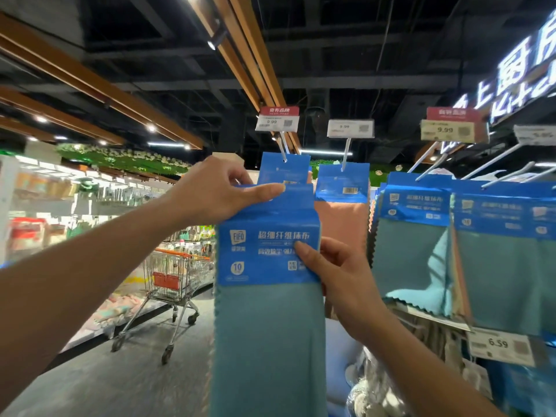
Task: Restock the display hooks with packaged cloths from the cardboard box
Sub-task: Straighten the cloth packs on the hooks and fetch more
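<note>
Small spotlights (150, 127) and a glaring white sign (511, 70) at upper right shine under a dark ceiling (331, 40). Wide-angle distortion curves the edges; shelves (45, 206) at the left are blurred and washed out.

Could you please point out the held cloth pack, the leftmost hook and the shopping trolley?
held cloth pack (255, 266): head view, blue card header.
leftmost hook (282, 147): head view, its metal prong.
shopping trolley (177, 272): head view, wire basket side.

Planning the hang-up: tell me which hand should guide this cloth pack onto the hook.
Left, probably. The left hand pinches the top of the header card, just below the hook; the right hand holds lower down.
</note>
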### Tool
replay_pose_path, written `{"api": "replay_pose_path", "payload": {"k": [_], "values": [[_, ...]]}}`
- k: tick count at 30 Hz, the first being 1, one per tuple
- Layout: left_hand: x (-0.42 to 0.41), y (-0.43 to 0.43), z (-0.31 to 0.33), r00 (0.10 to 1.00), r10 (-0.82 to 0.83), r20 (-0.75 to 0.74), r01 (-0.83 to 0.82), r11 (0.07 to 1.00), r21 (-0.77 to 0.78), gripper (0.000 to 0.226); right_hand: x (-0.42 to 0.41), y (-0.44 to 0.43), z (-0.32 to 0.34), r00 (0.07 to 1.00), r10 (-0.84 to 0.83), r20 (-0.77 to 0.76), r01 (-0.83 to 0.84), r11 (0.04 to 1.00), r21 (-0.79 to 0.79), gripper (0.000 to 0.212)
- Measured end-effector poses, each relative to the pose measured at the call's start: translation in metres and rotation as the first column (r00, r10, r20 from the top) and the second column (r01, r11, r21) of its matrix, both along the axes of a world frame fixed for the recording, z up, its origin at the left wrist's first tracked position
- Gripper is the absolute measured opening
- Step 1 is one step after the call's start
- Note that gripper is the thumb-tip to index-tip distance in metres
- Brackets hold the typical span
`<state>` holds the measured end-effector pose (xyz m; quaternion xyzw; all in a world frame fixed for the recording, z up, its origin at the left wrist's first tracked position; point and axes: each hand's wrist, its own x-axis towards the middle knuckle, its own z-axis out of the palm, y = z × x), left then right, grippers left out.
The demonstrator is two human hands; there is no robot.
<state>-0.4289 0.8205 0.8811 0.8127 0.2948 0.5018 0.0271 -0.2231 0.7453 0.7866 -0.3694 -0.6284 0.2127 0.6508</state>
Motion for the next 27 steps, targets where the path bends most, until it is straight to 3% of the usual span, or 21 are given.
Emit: {"api": "replay_pose_path", "payload": {"k": [5,9,12,17,21,25,27], "values": [[-0.012,0.016,-0.027,0.957,-0.275,0.095,0.291,0.908,-0.302,0.056,0.007,0.021,0.013,0.991,-0.058,-0.117,0.064,0.997,0.049,0.038],[0.003,0.031,-0.042,0.930,-0.312,0.193,0.357,0.890,-0.283,0.039,0.009,0.043,0.031,0.985,-0.041,-0.168,0.050,0.998,0.049,0.032],[0.012,0.050,-0.040,0.905,-0.289,0.311,0.385,0.868,-0.314,0.051,0.010,0.059,0.045,0.985,-0.082,-0.150,0.088,0.996,0.032,0.042],[0.029,0.073,-0.022,0.862,-0.265,0.431,0.416,0.856,-0.306,0.055,0.014,0.084,0.073,0.980,-0.128,-0.153,0.133,0.991,0.028,0.028],[0.040,0.090,-0.005,0.832,-0.259,0.491,0.445,0.840,-0.312,0.053,0.019,0.100,0.091,0.973,-0.202,-0.112,0.208,0.977,0.040,0.030],[0.049,0.104,0.006,0.806,-0.265,0.529,0.463,0.839,-0.285,0.086,0.022,0.109,0.106,0.965,-0.240,-0.104,0.249,0.965,0.077,0.029],[0.052,0.110,0.009,0.789,-0.283,0.545,0.477,0.841,-0.254,0.092,0.023,0.112,0.113,0.962,-0.257,-0.096,0.267,0.958,0.101,0.028]]}}
